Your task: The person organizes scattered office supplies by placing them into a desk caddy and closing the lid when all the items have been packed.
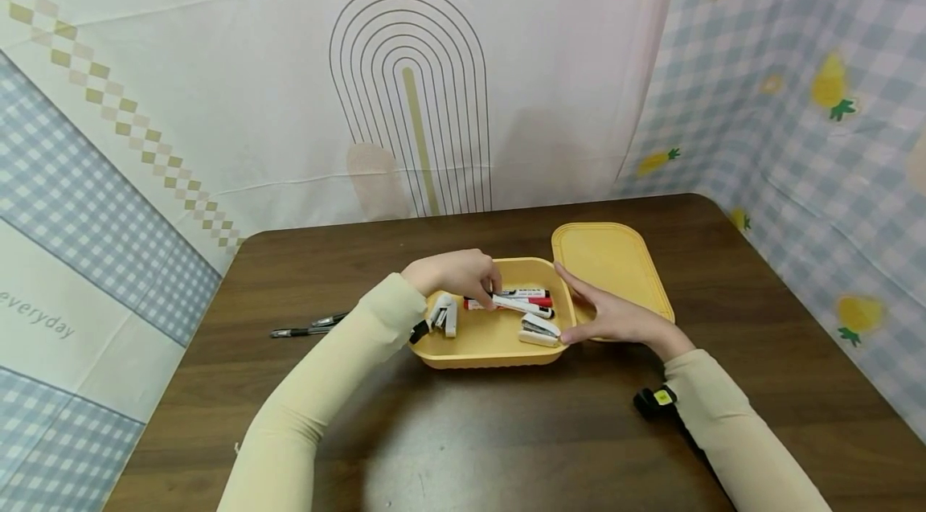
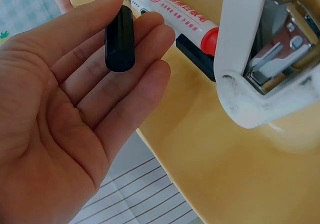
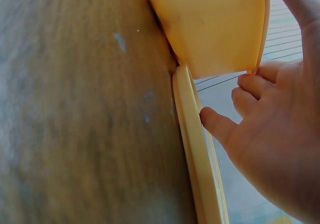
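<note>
My left hand (image 1: 459, 272) pinches a white marker (image 1: 522, 306) between thumb and fingers, over the yellow box (image 1: 485, 345). Its black cap end (image 2: 120, 41) points out of the grip in the left wrist view. Behind it in the box lie a red-and-white marker (image 2: 175, 8) and a black-and-white marker (image 1: 524, 294). One white stapler (image 1: 450, 317) stands at the box's left, and another stapler (image 1: 538, 330) is at its right. My right hand (image 1: 615, 314) rests spread against the box's right rim; in the right wrist view one finger touches the yellow lid (image 3: 192, 129).
The lid (image 1: 611, 263) lies flat on the brown table (image 1: 463, 432), right of the box and partly under my right hand. Two dark pens (image 1: 300, 331) lie left of the box, partly behind my left sleeve. A patterned cloth (image 1: 564, 78) hangs behind the table.
</note>
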{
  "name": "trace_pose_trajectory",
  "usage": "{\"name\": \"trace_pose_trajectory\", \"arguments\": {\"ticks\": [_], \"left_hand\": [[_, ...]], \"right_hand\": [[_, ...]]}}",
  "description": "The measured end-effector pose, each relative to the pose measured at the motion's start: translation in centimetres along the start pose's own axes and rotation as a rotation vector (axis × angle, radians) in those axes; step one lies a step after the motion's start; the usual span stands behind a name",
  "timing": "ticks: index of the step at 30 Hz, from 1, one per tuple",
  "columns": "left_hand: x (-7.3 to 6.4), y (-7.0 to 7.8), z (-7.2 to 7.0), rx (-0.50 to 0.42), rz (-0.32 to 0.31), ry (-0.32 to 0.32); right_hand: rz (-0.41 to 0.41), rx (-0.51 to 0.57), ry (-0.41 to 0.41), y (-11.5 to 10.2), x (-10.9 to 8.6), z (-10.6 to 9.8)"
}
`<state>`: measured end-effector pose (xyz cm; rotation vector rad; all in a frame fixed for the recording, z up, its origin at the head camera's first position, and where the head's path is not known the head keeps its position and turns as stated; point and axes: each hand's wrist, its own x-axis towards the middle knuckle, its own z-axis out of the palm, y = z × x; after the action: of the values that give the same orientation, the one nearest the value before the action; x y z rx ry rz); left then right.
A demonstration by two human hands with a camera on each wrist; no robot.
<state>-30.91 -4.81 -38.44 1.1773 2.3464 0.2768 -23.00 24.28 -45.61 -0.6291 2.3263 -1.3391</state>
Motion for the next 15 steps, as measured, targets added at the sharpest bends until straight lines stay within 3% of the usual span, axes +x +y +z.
{"name": "trace_pose_trajectory", "arguments": {"ticks": [15], "left_hand": [[0.48, 0.47, 0.39, -0.007, -0.041, -0.043]], "right_hand": [[0.004, 0.016, -0.003, -0.07, 0.03, 0.02]]}}
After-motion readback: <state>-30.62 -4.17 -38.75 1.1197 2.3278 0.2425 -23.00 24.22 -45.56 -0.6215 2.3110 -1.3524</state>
